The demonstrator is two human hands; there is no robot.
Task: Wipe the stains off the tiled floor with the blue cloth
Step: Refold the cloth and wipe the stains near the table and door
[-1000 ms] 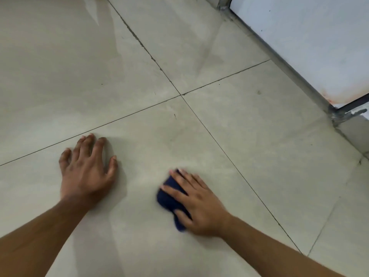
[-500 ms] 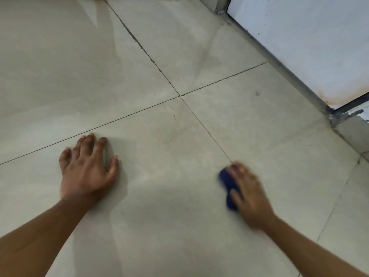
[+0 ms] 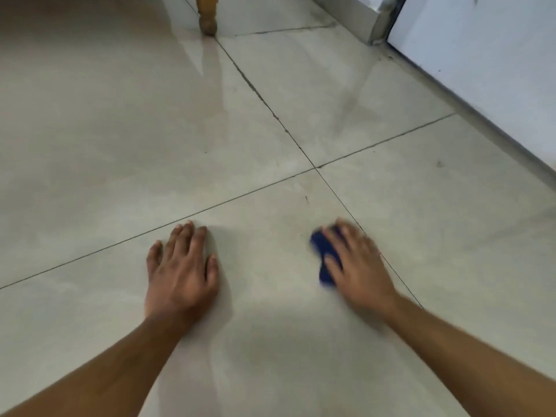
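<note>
The right hand (image 3: 358, 266) lies palm down on the blue cloth (image 3: 324, 257), its fingers stretched forward over the wad and pressing it to the tiled floor (image 3: 120, 145); the hand is blurred, so how the thumb sits cannot be told. The cloth shows only as a dark blue strip along the hand's inner edge, just beside a grout line that runs diagonally under the wrist. The floor is made of large pale grey glossy tiles with thin dark joints that cross a little beyond the hands, and faint dull streaks and a few small dark specks (image 3: 306, 198) mark the tiles. A turned wooden furniture leg (image 3: 207, 19) stands on the floor at the far edge of view. A white wall (image 3: 481, 61) with a grey skirting runs along the right side. The left hand (image 3: 180, 272) rests flat on the tile, fingers spread and straight, holding nothing, well apart from the cloth.
</note>
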